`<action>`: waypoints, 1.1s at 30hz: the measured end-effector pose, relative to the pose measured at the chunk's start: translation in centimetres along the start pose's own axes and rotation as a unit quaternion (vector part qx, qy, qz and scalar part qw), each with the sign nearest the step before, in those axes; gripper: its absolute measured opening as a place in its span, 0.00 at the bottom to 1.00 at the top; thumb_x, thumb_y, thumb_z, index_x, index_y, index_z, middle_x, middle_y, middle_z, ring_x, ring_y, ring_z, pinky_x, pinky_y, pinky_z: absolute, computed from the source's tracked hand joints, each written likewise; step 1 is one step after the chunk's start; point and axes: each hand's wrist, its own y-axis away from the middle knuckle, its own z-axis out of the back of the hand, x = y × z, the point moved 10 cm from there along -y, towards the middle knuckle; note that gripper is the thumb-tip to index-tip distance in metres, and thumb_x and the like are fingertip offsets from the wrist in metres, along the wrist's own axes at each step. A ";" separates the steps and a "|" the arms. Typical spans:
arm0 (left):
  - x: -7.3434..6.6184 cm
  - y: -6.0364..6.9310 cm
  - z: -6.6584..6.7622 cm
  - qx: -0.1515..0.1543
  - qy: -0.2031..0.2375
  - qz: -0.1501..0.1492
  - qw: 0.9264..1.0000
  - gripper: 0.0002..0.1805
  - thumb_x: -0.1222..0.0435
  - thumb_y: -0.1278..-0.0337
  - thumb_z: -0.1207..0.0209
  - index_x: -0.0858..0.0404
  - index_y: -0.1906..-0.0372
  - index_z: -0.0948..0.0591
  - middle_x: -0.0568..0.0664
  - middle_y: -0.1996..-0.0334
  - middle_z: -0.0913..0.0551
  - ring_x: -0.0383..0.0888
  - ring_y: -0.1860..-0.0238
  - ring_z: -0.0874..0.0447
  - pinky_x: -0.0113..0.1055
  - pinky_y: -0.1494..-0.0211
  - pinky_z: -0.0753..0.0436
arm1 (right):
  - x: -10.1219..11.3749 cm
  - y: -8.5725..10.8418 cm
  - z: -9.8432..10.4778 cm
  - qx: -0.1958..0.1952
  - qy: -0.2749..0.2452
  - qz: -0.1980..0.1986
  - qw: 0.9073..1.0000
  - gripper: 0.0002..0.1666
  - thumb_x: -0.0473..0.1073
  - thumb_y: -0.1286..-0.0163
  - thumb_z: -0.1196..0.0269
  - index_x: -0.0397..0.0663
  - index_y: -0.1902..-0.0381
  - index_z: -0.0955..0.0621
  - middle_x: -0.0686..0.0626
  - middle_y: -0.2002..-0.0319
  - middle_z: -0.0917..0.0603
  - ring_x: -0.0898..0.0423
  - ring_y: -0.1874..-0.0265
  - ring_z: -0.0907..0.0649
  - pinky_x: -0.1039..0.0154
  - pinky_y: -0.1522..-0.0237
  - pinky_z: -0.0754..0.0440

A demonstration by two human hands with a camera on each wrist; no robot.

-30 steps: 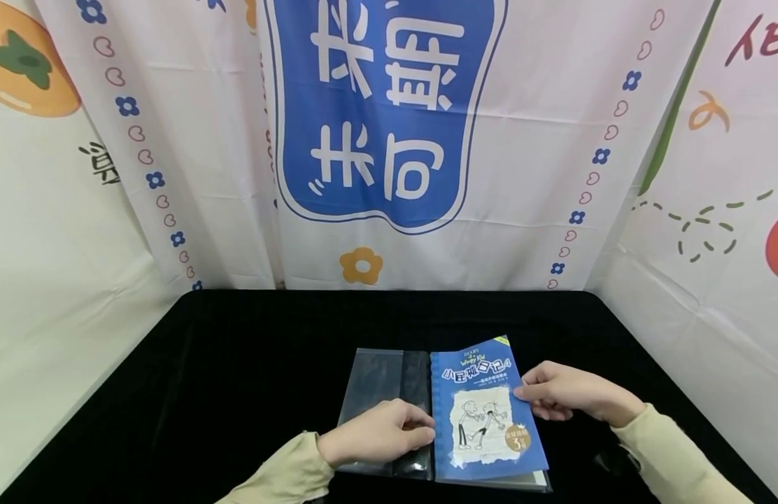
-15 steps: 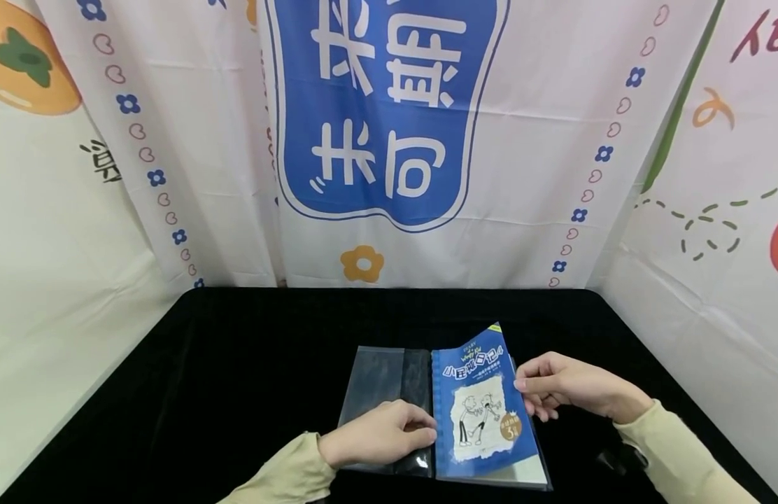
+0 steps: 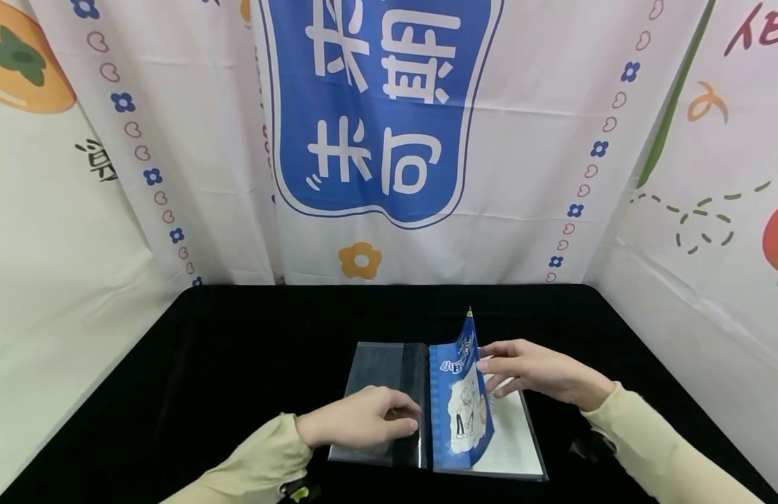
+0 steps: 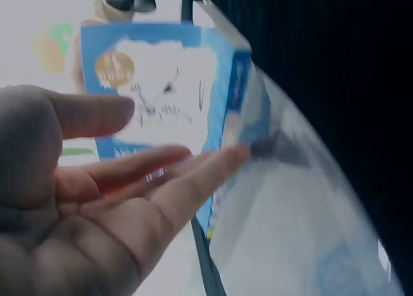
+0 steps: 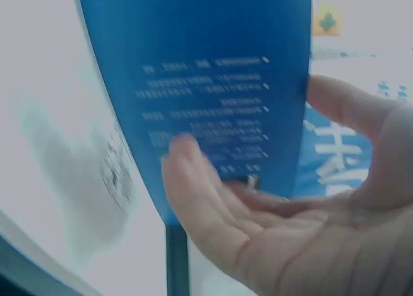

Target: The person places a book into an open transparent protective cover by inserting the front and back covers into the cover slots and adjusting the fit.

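A book in a dark clear-sided sleeve lies spread on the black surface. Its blue front cover [image 3: 467,399] stands raised and bent toward the left, with a white page [image 3: 511,437] showing beneath. At the cover's right edge is my right hand [image 3: 540,371]; its thumb lies on the edge, the fingers behind the inner side [image 5: 200,96]. My left hand [image 3: 364,418] hovers over or rests on the clear left flap [image 3: 373,364], fingers relaxed and holding nothing; contact cannot be told. In the left wrist view, its fingers [image 4: 187,186] extend beside the book's spine.
A black cloth surface [image 3: 269,336] surrounds the book. Behind it hangs a white printed curtain [image 3: 521,175] with a blue panel, and printed cloth walls stand on both sides. A small dark object [image 3: 587,448] is by the right sleeve.
The front cover has swung up and leftward, exposing more white page. My right hand has moved left with it, and my left hand has shifted slightly left from the spine.
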 end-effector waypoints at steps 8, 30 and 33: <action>1.8 0.0 1.7 0.017 -0.032 -0.006 0.999 0.25 0.56 0.35 0.37 0.66 0.39 0.22 0.51 0.44 0.20 0.38 0.50 0.19 0.30 0.53 0.20 | -0.4 -0.7 -0.9 -0.040 -0.028 -0.028 0.998 0.49 0.49 0.31 0.36 0.24 0.29 0.47 0.34 0.39 0.27 0.43 0.50 0.20 0.47 0.51 0.19; 6.3 -1.2 2.0 0.070 -0.165 0.079 0.981 0.67 0.45 0.66 0.21 0.58 0.22 0.48 0.56 0.22 0.59 0.56 0.24 0.67 0.57 0.28 0.52 | -1.2 -2.1 -2.7 -0.081 -0.063 -0.095 0.990 0.51 0.54 0.37 0.32 0.30 0.29 0.44 0.32 0.45 0.26 0.39 0.54 0.20 0.41 0.58 0.17; 6.5 -1.4 1.9 0.076 -0.165 0.084 0.980 0.69 0.44 0.67 0.22 0.58 0.21 0.51 0.55 0.22 0.61 0.55 0.24 0.69 0.57 0.27 0.53 | -1.3 -2.2 -2.8 -0.106 -0.026 -0.109 0.988 0.57 0.55 0.38 0.31 0.30 0.28 0.48 0.28 0.39 0.31 0.33 0.49 0.22 0.39 0.59 0.18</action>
